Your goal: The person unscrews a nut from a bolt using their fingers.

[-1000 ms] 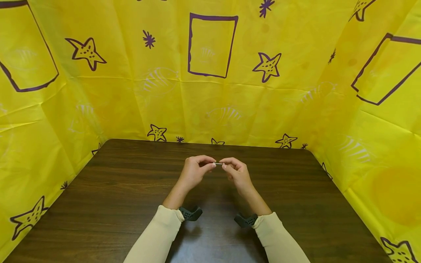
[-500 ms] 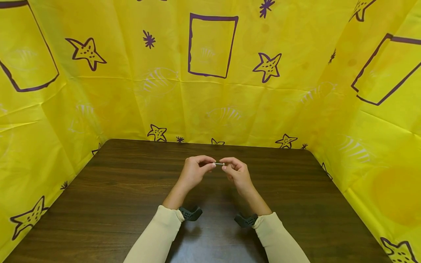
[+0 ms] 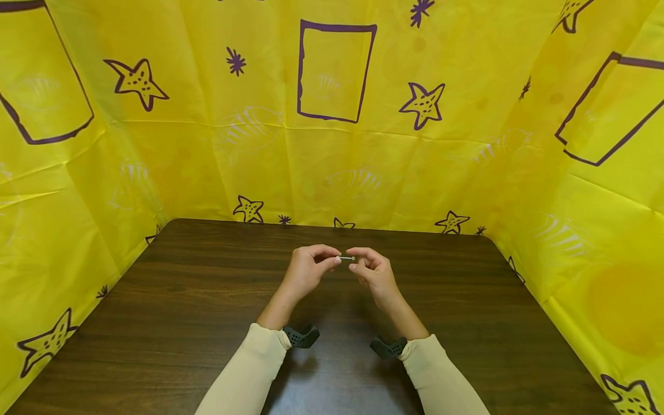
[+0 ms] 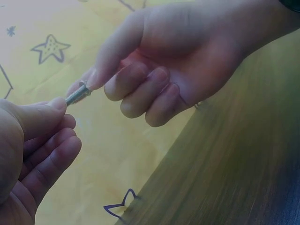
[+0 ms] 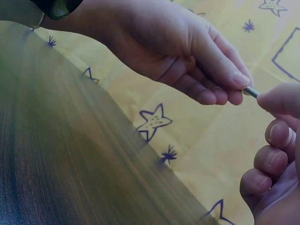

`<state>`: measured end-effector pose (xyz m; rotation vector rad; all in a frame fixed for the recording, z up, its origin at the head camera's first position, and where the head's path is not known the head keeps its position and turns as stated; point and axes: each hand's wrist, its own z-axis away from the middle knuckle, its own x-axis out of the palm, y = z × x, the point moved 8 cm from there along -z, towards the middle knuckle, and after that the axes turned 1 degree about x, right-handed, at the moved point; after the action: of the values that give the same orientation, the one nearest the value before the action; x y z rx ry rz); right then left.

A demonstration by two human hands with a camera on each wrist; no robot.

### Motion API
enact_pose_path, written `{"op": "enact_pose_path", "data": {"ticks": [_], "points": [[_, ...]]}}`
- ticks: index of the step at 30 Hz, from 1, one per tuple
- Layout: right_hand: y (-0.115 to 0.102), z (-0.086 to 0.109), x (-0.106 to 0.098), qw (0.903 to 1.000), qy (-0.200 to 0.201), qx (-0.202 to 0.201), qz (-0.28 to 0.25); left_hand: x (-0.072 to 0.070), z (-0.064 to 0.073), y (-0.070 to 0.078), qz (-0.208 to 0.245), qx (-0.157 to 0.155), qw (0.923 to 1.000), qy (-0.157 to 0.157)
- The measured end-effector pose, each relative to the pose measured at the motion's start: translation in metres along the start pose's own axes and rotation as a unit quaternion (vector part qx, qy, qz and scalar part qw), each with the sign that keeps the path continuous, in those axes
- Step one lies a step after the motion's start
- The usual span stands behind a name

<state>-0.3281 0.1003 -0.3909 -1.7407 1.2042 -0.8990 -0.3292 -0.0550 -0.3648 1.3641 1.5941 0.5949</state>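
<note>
Between my two hands a small silvery bolt (image 3: 345, 258) lies nearly level, above the far half of the table. My left hand (image 3: 305, 271) pinches one end of its shank with thumb and index finger. At the wider right end, the thumb and index finger of my right hand (image 3: 376, 275) stand around the bolt, the thumb a little lower in the head view. Seen from the left wrist, the threaded shank (image 4: 75, 96) runs into that wider end, with the right thumb tip right at it. The other right fingers curl toward the palm.
A dark wood-grain table (image 3: 207, 300) spreads beneath both hands. Yellow cloth (image 3: 197, 173) with purple starfish and frames hangs around its back and sides. Each wrist carries a dark band (image 3: 301, 337) with a camera.
My right thumb has shifted slightly down and away from the bolt's wider end, so more of that end shows. The left hand stays where it was.
</note>
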Motion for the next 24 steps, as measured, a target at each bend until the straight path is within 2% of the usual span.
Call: {"op": "enact_pose_path", "data": {"ticks": [4,8,12,15,18,24], "points": [[0.003,0.0,-0.001,0.9994,0.011,0.028,0.018,0.001,0.0,0.001,0.0,0.003,1.0,-0.001],[0.006,0.0,-0.003,0.9952,0.028,0.081,0.047,0.003,0.0,0.001,0.004,0.006,1.0,-0.004],[-0.003,0.003,0.002,0.9911,0.033,0.115,0.058,0.005,0.0,0.001,0.011,0.007,0.9998,-0.011],[-0.008,0.005,0.006,0.9908,0.033,0.12,0.054,0.006,0.0,0.002,0.008,0.007,0.9999,-0.013],[-0.004,0.005,0.005,0.9907,0.032,0.125,0.042,0.007,0.0,0.001,0.002,0.005,0.9999,-0.014],[-0.007,0.005,0.008,0.9911,0.013,0.126,0.04,0.007,0.0,0.0,0.004,0.003,0.9999,-0.016]]}}
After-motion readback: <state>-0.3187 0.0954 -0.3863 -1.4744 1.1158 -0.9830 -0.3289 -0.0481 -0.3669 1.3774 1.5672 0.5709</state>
